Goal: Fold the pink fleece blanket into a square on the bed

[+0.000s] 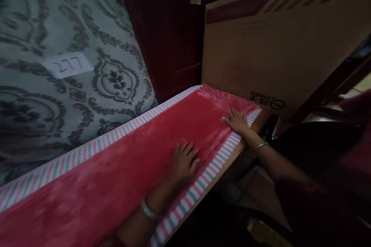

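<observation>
A long red plush cloth [162, 139] lies spread over a pink, grey and white striped cloth [213, 166], which shows along both long sides. My left hand [183, 160] rests palm down on the red cloth, fingers apart; a wide silver bracelet [149, 211] circles that wrist. Farther off, my right hand [237, 121] is laid flat near the cloth's far right corner, its fingers spread. A thin bangle [260, 146] is on the right wrist. Slight folds run through the red cloth between the two hands.
Beyond the far end stands a large cardboard box [249, 54]. A patterned wall [116, 38] with a paper marked 277 [69, 65] borders the left, beside a dark red panel [171, 27]. The wooden table edge [262, 120] shows under the striped cloth.
</observation>
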A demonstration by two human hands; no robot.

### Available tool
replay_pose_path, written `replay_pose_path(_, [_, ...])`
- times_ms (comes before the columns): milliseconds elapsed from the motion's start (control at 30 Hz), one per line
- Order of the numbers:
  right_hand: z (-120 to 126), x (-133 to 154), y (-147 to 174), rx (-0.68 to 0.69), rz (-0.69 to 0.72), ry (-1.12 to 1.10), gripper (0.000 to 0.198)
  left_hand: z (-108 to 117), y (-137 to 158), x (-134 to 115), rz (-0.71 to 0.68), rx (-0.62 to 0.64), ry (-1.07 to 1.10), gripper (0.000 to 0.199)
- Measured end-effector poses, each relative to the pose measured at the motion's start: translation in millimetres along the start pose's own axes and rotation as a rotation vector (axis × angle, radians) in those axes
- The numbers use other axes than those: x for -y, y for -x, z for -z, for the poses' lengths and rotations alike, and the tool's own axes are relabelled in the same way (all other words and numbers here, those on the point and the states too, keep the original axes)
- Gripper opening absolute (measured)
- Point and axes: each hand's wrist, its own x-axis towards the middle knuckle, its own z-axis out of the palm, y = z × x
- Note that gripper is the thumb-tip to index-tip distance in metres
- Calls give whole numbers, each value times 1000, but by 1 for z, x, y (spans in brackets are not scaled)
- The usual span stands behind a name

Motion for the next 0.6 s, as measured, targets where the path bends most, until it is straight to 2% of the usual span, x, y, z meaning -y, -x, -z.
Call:
replay_pose_path(67, [4,14,4,-38,-14,-32,72,2,-1,0,27,-29,1,40])
replay_pose_path(167, [7,47,15,-107,165,-55,69,10,-3,-3,66,-17,-39,42])
replay_pose_path(233, [5,70,23,-67,325,-49,66,19,-4,-5,95,13,-89,45])
replay_pose_path(300, [2,86,30,26,420,-29,65,31,-3,-1,166,43,-154,52])
replay_pose_path(367, [-2,93,35,109,462,-9,65,43,-2,11,276,67,-217,60])
replay_pose_path(467, [0,92,36,153,463,1,65,58,2,42,459,46,-313,65])
replay_pose_path(600, [13,97,36,211,407,-30,64,59,11,80,694,24,-387,67])
